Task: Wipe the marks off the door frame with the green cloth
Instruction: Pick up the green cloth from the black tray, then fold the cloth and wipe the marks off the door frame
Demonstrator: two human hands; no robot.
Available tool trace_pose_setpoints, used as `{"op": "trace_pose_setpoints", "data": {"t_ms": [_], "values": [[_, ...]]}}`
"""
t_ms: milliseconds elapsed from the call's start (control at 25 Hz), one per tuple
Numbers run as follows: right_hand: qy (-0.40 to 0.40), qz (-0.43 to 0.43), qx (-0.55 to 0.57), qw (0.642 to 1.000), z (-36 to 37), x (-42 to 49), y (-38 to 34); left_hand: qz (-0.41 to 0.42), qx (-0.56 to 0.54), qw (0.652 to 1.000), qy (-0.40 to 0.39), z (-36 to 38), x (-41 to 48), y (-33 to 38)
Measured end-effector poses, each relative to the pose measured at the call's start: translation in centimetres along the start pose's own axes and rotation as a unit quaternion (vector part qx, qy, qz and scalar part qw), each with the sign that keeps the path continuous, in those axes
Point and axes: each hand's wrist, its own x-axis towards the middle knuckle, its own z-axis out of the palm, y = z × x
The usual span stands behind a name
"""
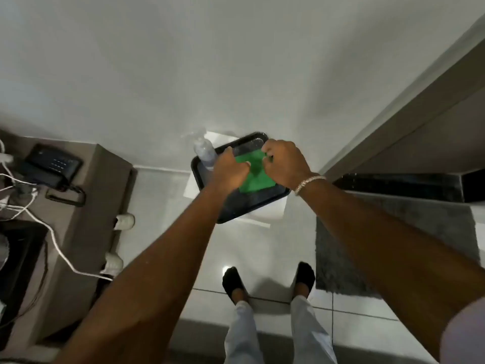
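Green cloth (256,173): plain bright green, soft and partly bunched, stretched between the left hand (231,168) and right hand (284,164), both closed on its upper edges; lower part hanging flat over a dark tray (249,208) on the floor. Door frame (409,109): grey-brown, running diagonally up the right side, beside the white wall, well apart from the cloth; marks too faint to make out.
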Motion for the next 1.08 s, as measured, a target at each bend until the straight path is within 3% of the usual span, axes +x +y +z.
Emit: {"op": "trace_pose_setpoints", "data": {"t_ms": [160, 240, 360, 480, 600, 680, 840, 1080], "values": [[-0.049, 0.077, -0.064, 0.994, 3.1, 0.6, 1.9, -0.079, -0.110, 0.991, 0.006, 3.5, 1.8, -2.6], [-0.043, 0.085, -0.060, 0.994, 4.3, 1.0, 2.4, -0.104, -0.193, 0.974, 0.050, 4.3, 2.2, -3.1], [-0.007, 0.091, -0.004, 0.996, 4.8, 1.2, 3.2, -0.193, -0.315, 0.928, 0.045, 4.1, 2.6, -3.4], [0.019, 0.112, 0.090, 0.990, 4.4, 0.6, 3.3, -0.248, -0.336, 0.909, -0.003, 3.1, 1.8, -2.4], [0.049, 0.108, 0.196, 0.973, 2.7, -0.3, 2.7, -0.179, -0.306, 0.935, -0.019, 1.5, 0.6, -0.1], [0.078, 0.118, 0.298, 0.944, -0.2, -1.2, 2.3, -0.115, -0.310, 0.942, -0.062, -0.1, -1.2, 2.7], [0.115, 0.111, 0.558, 0.814, -9.3, -3.4, 1.6, 0.021, -0.363, 0.917, -0.168, -1.8, -4.5, 8.9], [0.291, -0.054, 0.543, 0.786, -26.6, -9.6, 0.4, 0.233, -0.383, 0.870, -0.205, -1.0, -10.0, 25.3]]}}
